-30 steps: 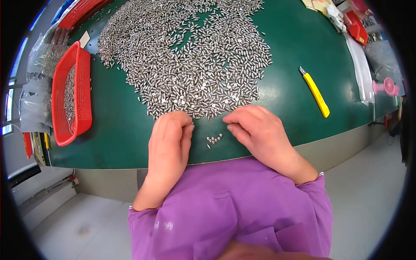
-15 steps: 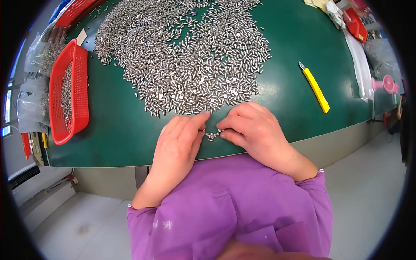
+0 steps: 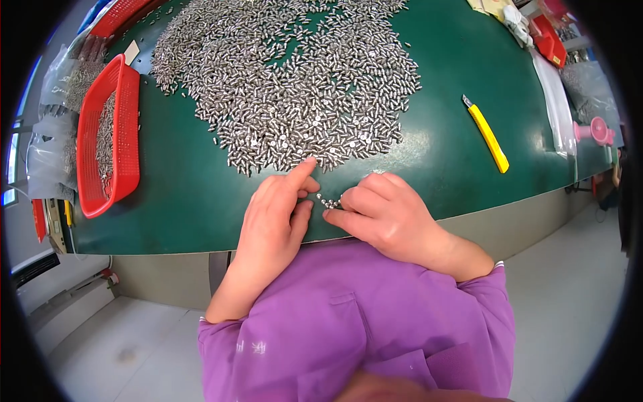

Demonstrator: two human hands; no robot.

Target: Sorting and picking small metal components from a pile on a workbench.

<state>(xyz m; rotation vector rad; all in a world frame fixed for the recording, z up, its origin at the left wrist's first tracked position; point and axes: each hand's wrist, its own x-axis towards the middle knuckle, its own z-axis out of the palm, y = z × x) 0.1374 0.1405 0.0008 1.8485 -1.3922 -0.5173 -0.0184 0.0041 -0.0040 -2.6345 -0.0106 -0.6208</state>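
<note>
A wide heap of small, shiny, pointed metal pieces [image 3: 295, 100] covers the middle of the green table. A few of the same pieces lie in a small cluster [image 3: 328, 202] on the table between my hands. My left hand [image 3: 274, 211] rests to the left of that cluster, its index finger stretched to the near edge of the heap and its thumb apart; nothing shows in it. With thumb and bent index finger closed at the cluster's right side, my right hand [image 3: 385, 211] grips some of the small metal pieces, partly hidden by its fingers.
A red plastic basket [image 3: 127, 154] holding similar pieces stands on the left, beside clear bags [image 3: 50, 157] of parts. To the right lies a yellow utility knife [image 3: 487, 137]. Farther right are a clear plastic sheet [image 3: 554, 100], a pink object [image 3: 595, 131] and a red bin [image 3: 549, 41].
My left hand has drawn away from the small cluster, its index finger reaching farther toward the heap. My right hand has shifted left and closed in on the cluster, which has tilted.
</note>
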